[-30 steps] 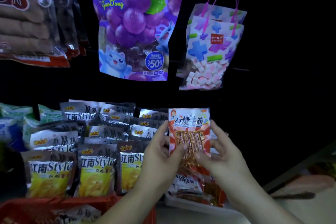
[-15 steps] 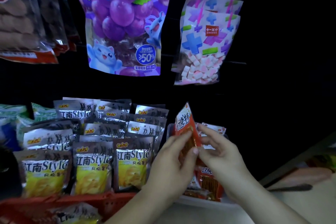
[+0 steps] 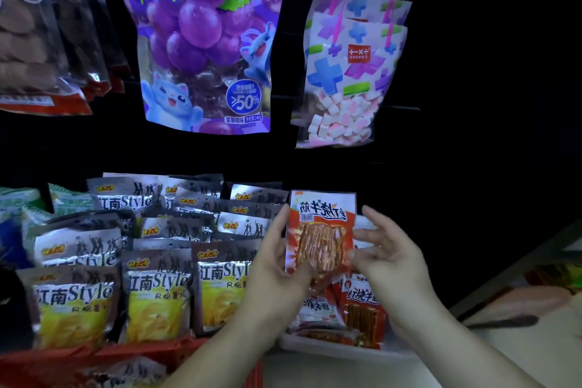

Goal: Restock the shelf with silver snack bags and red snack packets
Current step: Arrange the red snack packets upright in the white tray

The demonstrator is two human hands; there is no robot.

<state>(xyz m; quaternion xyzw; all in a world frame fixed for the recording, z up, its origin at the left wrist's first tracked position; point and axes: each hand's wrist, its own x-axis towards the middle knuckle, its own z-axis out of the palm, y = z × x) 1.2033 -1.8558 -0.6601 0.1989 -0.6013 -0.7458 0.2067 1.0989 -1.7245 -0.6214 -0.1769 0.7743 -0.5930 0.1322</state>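
I hold a red snack packet [image 3: 321,230] upright above a white tray [image 3: 330,348] in which more red packets [image 3: 362,309] lie. My left hand [image 3: 274,274] grips the packet's lower left edge, thumb on the front and fingers behind. Just off the packet's right edge is my right hand [image 3: 393,258], fingers spread and loose; its fingertips are blurred. Several silver snack bags [image 3: 157,287] stand in rows on the shelf to the left.
A purple grape jelly bag [image 3: 201,41] and a marshmallow bag [image 3: 349,82] hang above the shelf. Brown snack bags [image 3: 31,41] hang at the upper left. A red basket [image 3: 94,356] holding a silver bag sits at the bottom left. Green bags [image 3: 19,201] fill the far left.
The red packet was turned edge-on and now faces me again, raised a little. My right hand has let go of it and spread open; my left hand still holds it.
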